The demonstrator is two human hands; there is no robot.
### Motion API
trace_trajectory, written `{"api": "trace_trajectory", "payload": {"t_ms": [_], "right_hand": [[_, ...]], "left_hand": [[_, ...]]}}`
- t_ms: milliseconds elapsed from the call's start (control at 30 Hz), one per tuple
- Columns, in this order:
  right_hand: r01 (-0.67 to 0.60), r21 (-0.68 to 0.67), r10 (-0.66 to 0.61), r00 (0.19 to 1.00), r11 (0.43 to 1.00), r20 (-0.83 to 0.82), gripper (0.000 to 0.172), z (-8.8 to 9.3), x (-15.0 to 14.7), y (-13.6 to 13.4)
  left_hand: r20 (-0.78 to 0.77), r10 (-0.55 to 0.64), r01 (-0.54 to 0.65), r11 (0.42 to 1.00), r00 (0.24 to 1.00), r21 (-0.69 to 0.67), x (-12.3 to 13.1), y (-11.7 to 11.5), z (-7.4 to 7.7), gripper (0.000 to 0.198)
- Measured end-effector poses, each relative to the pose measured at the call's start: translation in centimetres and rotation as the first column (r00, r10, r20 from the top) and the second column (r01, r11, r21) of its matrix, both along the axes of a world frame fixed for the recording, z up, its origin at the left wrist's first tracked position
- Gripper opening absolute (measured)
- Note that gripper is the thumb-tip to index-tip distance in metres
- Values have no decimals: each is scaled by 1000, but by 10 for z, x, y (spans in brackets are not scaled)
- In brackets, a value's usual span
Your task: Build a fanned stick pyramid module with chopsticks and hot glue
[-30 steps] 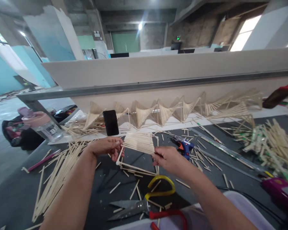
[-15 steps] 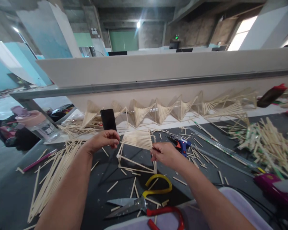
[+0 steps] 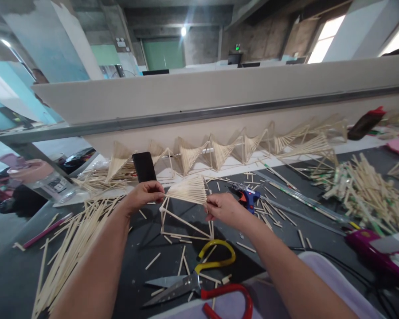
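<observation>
Both hands hold a small frame of thin wooden sticks (image 3: 186, 190) with a fan-shaped twisted surface, just above the dark table (image 3: 142, 248). My left hand (image 3: 145, 194) pinches its left corner. My right hand (image 3: 221, 208) pinches its right corner. The frame's lower sticks reach down to the table between my hands.
Scissors with one yellow and one red handle (image 3: 202, 277) lie near the front edge. A blue glue gun (image 3: 246, 195) sits right of my hands. A black phone (image 3: 144, 166) leans behind. Finished stick frames (image 3: 219, 153) line the back wall. Loose stick piles lie at left (image 3: 69, 243) and right (image 3: 369, 190).
The stick frame has been turned and lifted a little between my hands, and the view has shifted slightly. Both hands keep their pinch on it.
</observation>
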State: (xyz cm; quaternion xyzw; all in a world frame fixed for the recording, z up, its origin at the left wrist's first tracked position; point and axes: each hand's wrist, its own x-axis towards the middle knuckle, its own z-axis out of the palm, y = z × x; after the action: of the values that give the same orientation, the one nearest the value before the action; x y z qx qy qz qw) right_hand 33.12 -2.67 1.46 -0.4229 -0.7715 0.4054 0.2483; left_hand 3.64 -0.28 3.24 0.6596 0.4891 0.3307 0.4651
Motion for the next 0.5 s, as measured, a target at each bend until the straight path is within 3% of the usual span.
{"api": "trace_trajectory", "payload": {"t_ms": [200,400,500], "right_hand": [[-9,-47,6,998,999,-64,17,-2,0,2],[-18,-83,10,995,996,-99,17,-8,1,6],[-26,-73,19,995,997,-100,17,-12,1,8]], "left_hand": [[29,45,-45,999,999,-8,9,0,-1,17],[237,25,37,966,971,-257,14,-1,-7,24],[298,12,84,948,955,-308,15,-3,-5,35]]}}
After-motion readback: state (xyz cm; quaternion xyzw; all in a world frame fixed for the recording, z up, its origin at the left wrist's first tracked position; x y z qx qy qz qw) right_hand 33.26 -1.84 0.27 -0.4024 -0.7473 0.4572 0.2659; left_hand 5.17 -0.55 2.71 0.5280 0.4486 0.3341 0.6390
